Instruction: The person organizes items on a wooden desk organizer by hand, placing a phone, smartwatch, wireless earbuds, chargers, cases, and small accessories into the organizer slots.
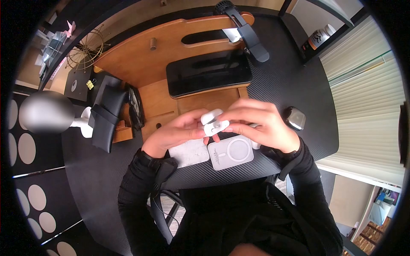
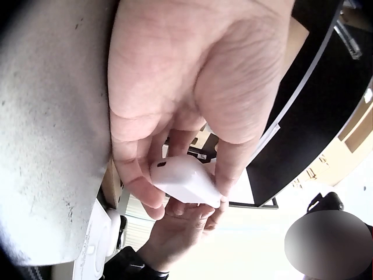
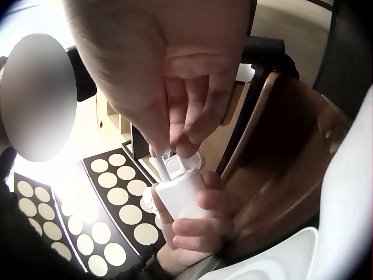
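My left hand [image 1: 181, 130] holds a white earbud case [image 1: 210, 128] with its lid up, in front of my chest above the table. In the right wrist view the case [image 3: 186, 195] stands upright in the left fingers. Thumb and fingertips of my right hand [image 1: 260, 121] meet at the case's opening and pinch a white earbud [image 3: 159, 168], its stem at the case's rim. From the left wrist view the case [image 2: 185, 177] shows its rounded underside with a small dark port. Below the hands lie a speckled white slab [image 1: 188, 154] and a pale rectangular pack with a ring [image 1: 231, 152].
A wooden desk stand [image 1: 149, 57] behind the hands bears a long black case [image 1: 209, 73]. A black strapped pouch [image 1: 106, 113] is at the left, beside a white-based object [image 1: 86, 122]. A small glossy box [image 1: 294, 118] sits right of my right hand. A black clamp arm [image 1: 252, 40] stands behind.
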The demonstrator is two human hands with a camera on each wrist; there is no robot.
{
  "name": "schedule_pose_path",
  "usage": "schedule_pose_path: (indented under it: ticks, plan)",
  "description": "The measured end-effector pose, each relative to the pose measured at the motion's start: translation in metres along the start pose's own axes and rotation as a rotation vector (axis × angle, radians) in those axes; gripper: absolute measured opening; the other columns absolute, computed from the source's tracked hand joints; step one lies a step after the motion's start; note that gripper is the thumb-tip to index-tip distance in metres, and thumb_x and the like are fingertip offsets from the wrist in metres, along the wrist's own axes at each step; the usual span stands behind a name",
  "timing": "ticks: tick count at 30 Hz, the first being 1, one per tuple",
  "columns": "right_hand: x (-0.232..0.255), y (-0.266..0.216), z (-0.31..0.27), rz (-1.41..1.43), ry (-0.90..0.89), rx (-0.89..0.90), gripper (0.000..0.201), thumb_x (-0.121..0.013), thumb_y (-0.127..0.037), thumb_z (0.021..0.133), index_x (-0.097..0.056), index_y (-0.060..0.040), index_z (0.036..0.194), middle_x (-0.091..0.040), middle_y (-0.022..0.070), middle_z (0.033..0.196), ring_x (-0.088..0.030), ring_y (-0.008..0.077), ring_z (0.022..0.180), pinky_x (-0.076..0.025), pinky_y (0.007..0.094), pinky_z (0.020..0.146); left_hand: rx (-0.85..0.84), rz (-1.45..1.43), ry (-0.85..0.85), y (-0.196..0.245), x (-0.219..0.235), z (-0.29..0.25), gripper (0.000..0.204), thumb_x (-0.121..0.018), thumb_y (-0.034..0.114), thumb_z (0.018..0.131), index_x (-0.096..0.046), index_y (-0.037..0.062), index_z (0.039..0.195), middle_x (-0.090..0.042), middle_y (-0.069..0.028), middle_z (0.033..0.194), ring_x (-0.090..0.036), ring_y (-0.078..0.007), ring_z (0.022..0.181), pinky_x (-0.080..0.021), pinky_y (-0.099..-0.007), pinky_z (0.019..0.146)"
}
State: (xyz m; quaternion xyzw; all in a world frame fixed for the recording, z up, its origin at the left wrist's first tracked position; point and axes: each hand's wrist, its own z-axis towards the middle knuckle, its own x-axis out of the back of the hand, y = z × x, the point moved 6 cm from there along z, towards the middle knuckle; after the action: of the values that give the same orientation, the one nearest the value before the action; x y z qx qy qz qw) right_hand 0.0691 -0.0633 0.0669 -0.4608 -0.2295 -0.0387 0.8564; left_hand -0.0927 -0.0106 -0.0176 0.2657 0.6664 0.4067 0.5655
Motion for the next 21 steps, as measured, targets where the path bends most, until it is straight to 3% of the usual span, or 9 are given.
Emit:
schedule_pose_path:
  ticks: [6,9,12,15,17,21]
  plan:
    - [-0.005,-0.003,0.000,0.008,-0.036,-0.034,0.024,-0.074,0.001,0.082,-0.073,-0.0006,0.106,-0.067,0.0133,0.105,-0.068,0.0244,0.088,-0.055,0.0329,0.074,0.018,0.035,-0.020,-0.002,0.002,-0.001,0.055,-0.067,0.025,0.095,-0.045,0.0013,0.139,-0.059,-0.0122,0.123,-0.064,-0.0234,0.110,-0.050,-0.0299,0.083]
    - [0.002,-0.005,-0.001,-0.019,-0.008,0.067,0.026,-0.073,0.003,0.082,-0.073,-0.0010,0.107,-0.067,0.0133,0.107,-0.068,0.0240,0.090,-0.055,0.0329,0.074,0.007,0.000,0.011,0.000,0.000,-0.001,0.056,-0.067,0.025,0.095,-0.044,0.0017,0.140,-0.059,-0.0126,0.123,-0.064,-0.0240,0.110,-0.050,-0.0305,0.083]
    - [0.007,-0.008,0.000,-0.077,-0.008,0.066,0.025,-0.073,0.003,0.082,-0.074,-0.0010,0.106,-0.067,0.0120,0.103,-0.068,0.0211,0.086,-0.055,0.0315,0.070,-0.010,0.008,-0.005,0.003,-0.003,0.000,0.056,-0.066,0.023,0.095,-0.043,0.0019,0.142,-0.059,-0.0129,0.124,-0.063,-0.0243,0.109,-0.050,-0.0312,0.084]
    - [0.024,-0.003,-0.003,-0.053,0.077,-0.097,0.017,-0.076,-0.001,0.080,-0.075,0.0002,0.098,-0.068,0.0095,0.092,-0.067,0.0159,0.074,-0.053,0.0267,0.061,-0.009,-0.013,0.011,0.004,-0.005,-0.001,0.056,-0.065,0.022,0.095,-0.043,0.0016,0.142,-0.059,-0.0131,0.124,-0.063,-0.0243,0.110,-0.050,-0.0317,0.085]
    - [0.021,-0.003,-0.001,-0.070,0.023,-0.036,0.017,-0.077,-0.004,0.081,-0.075,0.0001,0.097,-0.068,0.0097,0.090,-0.067,0.0156,0.073,-0.053,0.0265,0.061,0.009,-0.035,0.023,0.003,-0.004,-0.001,0.055,-0.065,0.020,0.095,-0.043,0.0011,0.141,-0.059,-0.0130,0.122,-0.062,-0.0233,0.110,-0.050,-0.0317,0.086]
    - [-0.001,0.001,-0.002,-0.035,-0.033,-0.097,0.021,-0.079,-0.010,0.081,-0.074,-0.0012,0.100,-0.068,0.0099,0.092,-0.068,0.0187,0.074,-0.053,0.0286,0.062,-0.006,-0.007,-0.011,0.000,-0.001,0.000,0.055,-0.066,0.021,0.094,-0.044,0.0004,0.140,-0.060,-0.0122,0.121,-0.062,-0.0222,0.111,-0.050,-0.0315,0.086]
